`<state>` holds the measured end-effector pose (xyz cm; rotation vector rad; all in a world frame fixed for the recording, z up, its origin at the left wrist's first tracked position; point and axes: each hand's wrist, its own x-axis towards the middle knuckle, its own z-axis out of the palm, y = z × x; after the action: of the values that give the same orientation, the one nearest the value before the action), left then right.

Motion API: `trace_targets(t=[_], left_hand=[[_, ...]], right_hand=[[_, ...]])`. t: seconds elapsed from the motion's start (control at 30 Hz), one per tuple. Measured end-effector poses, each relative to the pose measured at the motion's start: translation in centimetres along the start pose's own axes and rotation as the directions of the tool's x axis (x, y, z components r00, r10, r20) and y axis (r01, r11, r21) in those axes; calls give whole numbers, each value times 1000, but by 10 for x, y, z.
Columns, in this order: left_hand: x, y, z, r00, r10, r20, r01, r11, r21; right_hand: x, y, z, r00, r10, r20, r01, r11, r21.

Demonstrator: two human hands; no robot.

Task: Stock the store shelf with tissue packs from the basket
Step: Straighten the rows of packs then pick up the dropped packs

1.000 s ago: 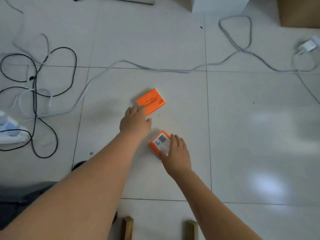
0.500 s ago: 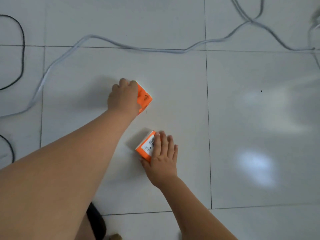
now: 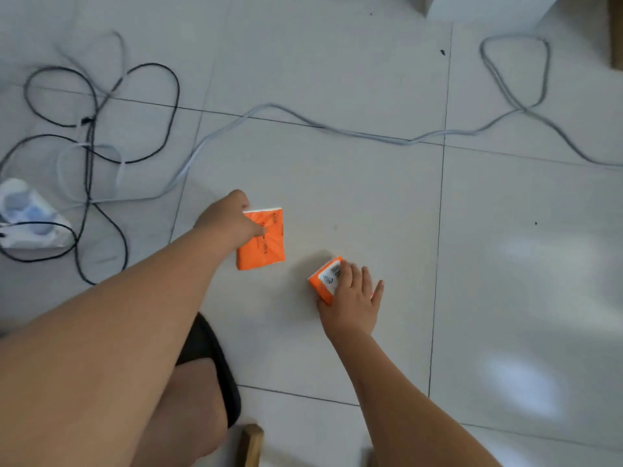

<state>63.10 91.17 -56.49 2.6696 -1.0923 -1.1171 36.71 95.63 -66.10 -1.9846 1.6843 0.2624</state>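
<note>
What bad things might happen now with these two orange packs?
1. The left hand pinches the orange pack by one edge only, so it might slip and drop.
2. The right hand lies flat on the barcode pack, not curled round it, so that pack may slide away.
3. The grey cable and black cables lie loose nearby; a foot might catch them.

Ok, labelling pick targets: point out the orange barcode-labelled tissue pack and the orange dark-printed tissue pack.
Orange barcode-labelled tissue pack (image 3: 329,276): head view, on its white label.
Orange dark-printed tissue pack (image 3: 268,246): head view, on its orange top face.
</note>
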Motion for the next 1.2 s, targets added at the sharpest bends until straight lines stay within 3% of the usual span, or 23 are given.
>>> trace_targets(t=[0.1,0.2,0.27,0.33,0.47,0.57,0.7,0.87,0.97,1.03,1.13,1.2], left_hand=[[-35,-34,-48,995,-95,-41,89,986,-139],[-79,-63,-98,979,-183,-88,150,945,-291],[-112,-77,-128,971,-204,-128,139,907,-397],[-148,-83,-157,965,-206,-161,100,860,-500],[-226,-84,-208,928,-201,-314,-21,814,-581],[-290,-95,-232,802,-192,-566,-131,868,-480],[-369,-118,-245,613,-170,-772,-163,929,-333],[-455,-153,-249,364,-290,-885,-166,915,-368],[-495,-178,-251,334,-365,-869,-242,858,-453],[-520,-195,-250,336,-447,-829,-350,758,-551],[-554,-222,-246,340,-519,-784,-502,605,-619],[-578,-238,-239,311,-550,-775,-547,564,-619]], right_hand=[[-15,-39,-35,998,-9,-68,16,995,96],[-34,-84,-69,1000,-10,-24,19,898,440],[-50,-113,-100,995,-76,65,-4,624,781],[-69,-143,-132,975,-171,142,-75,348,935],[-105,-197,-186,910,-373,180,-213,-51,976],[-140,-233,-220,842,-527,114,-260,-212,942],[-194,-278,-254,720,-691,63,-314,-244,917],[-270,-327,-275,579,-813,55,-407,-230,884],[-313,-352,-276,506,-860,66,-421,-179,889],[-342,-366,-274,473,-877,78,-381,-124,916],[-380,-390,-261,480,-874,77,-290,-75,954],[-406,-406,-248,495,-867,58,-198,-47,979]])
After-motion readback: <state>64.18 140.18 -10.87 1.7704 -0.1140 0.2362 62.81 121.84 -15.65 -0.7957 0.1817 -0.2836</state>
